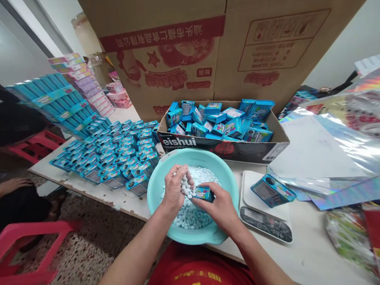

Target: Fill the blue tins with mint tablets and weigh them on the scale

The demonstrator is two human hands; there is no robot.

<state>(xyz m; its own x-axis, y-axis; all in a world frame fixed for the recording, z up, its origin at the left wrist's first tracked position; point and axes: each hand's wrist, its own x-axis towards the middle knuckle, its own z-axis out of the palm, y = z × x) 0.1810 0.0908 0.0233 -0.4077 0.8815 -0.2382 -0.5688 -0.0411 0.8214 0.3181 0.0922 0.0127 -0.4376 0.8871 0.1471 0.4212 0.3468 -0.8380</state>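
1. Small blue rectangular box with printed sides (pixel 204 193) (card or thin metal, cannot tell): held above the round turquoise plastic basin (pixel 231 184). Judged light and fairly stiff, liable to dent under a hard squeeze; best taken by two opposite sides, one end left free.
2. Right hand (pixel 221 201): grip closed around that box, thumb on the near side.
3. Small white rounded pellets (pixel 192 219): bulk in the basin, a handful in the left hand (pixel 175 188). Judged light, hard and smooth, apt to roll and spill; better cupped than pinched.
4. Left hand: grip curled around its handful, right beside the box's end.
5. White flat scale with speckled dark panel (pixel 266 225): on the pale desk (pixel 308 242), right of the basin; another blue printed box (pixel 272 191) rests on it.
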